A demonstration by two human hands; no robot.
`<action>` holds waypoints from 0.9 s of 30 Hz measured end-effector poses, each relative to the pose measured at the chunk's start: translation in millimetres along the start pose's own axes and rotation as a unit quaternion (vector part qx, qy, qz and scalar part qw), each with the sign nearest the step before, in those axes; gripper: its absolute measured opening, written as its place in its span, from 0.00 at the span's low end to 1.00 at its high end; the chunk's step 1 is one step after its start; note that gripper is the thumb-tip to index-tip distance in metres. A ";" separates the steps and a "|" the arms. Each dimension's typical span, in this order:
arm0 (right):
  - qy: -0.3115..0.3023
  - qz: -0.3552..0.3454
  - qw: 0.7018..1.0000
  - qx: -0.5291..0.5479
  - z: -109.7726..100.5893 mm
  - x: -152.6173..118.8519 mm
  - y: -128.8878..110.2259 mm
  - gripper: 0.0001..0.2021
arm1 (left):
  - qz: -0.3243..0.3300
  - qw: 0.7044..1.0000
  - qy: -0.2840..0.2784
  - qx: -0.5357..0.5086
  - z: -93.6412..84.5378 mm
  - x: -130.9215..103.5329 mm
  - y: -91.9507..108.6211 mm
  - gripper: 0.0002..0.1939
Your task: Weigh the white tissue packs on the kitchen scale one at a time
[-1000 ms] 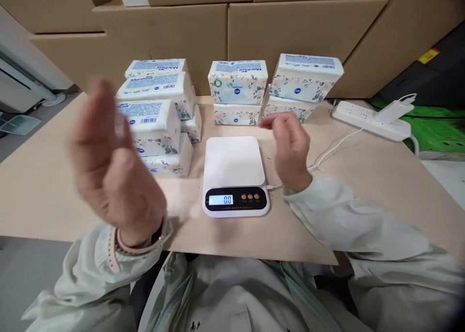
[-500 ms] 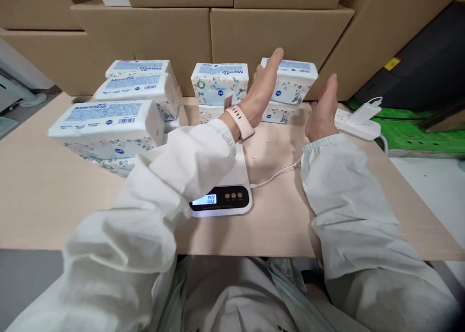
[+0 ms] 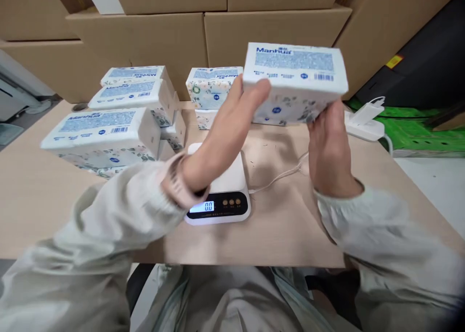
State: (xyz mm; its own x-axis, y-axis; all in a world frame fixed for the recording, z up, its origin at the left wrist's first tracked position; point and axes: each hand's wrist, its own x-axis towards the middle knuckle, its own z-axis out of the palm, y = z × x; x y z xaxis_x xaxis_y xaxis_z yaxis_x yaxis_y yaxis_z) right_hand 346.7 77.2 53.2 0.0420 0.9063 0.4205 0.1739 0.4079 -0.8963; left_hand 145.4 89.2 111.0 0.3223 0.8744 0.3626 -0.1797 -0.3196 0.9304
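Observation:
A white and blue pack of tissues is held up off the table between my two hands. My left hand, with a pink band at its wrist, grips the pack's left end. The right side of the pack rests against my right hand, whose fingers reach under its lower corner. Below my left forearm lies a white digital scale with its display lit at 0.0. Behind the held pack, a stack of tissue packs stands at the back of the table, partly covered by my left hand.
More tissue packs are piled on the left of the table. Cardboard boxes form a wall behind. A white power strip lies at the right edge, and a white cable runs from the scale.
Both hands have closed on a tissue pack from the back right stack. The pack has been lifted and brought toward me. The scale reading is unchanged.

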 end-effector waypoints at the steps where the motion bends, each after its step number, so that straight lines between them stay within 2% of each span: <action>1: 0.039 -0.024 0.998 0.037 9.0 -20.2 -6.6 0.30 | 0.011 1.000 -0.028 0.007 -6.7 -29.2 15.7 0.18; 2: 0.018 -0.019 0.998 0.059 18.0 -39.2 -11.0 0.29 | 0.031 0.998 -0.040 0.029 -14.9 -56.8 26.6 0.19; 4: -0.045 0.001 0.996 0.081 34.0 -69.5 -14.5 0.29 | -0.017 0.999 -0.001 0.045 -34.2 -104.2 33.5 0.22; 6: -0.118 0.036 0.989 0.086 45.7 -87.3 -14.2 0.30 | -0.053 0.996 0.038 0.058 -53.2 -139.1 26.1 0.27; 9: -0.186 0.067 0.977 0.084 56.2 -95.6 -12.0 0.34 | -0.084 0.991 0.073 0.076 -71.5 -168.3 6.5 0.30; 14: -0.204 0.033 0.978 0.005 64.1 -98.3 1.5 0.36 | -0.102 0.985 0.129 0.058 -77.3 -180.9 -16.1 0.28; 17: -0.189 -0.014 0.981 -0.040 61.3 -105.2 11.6 0.37 | -0.081 0.985 0.132 0.070 -82.2 -180.2 -24.0 0.27; 19: -0.154 -0.035 0.986 -0.052 56.9 -110.5 14.9 0.35 | -0.054 0.988 0.121 0.082 -87.8 -177.1 -28.6 0.27; 24: -0.022 -0.058 0.997 -0.034 48.5 -117.5 13.5 0.27 | 0.022 0.988 0.084 0.127 -100.4 -165.2 -41.5 0.30; 27: -0.008 -0.045 0.998 -0.033 47.8 -118.2 12.9 0.26 | 0.068 0.987 0.049 0.140 -105.8 -161.5 -47.5 0.34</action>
State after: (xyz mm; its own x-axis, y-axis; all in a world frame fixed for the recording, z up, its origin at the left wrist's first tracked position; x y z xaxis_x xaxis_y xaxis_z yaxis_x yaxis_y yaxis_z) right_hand 297.0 -19.4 -14.7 0.0078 0.8678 0.4969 0.2403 0.4807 -0.8433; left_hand 3.6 1.8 2.5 0.2198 0.8429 0.4911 0.0538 -0.5132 0.8566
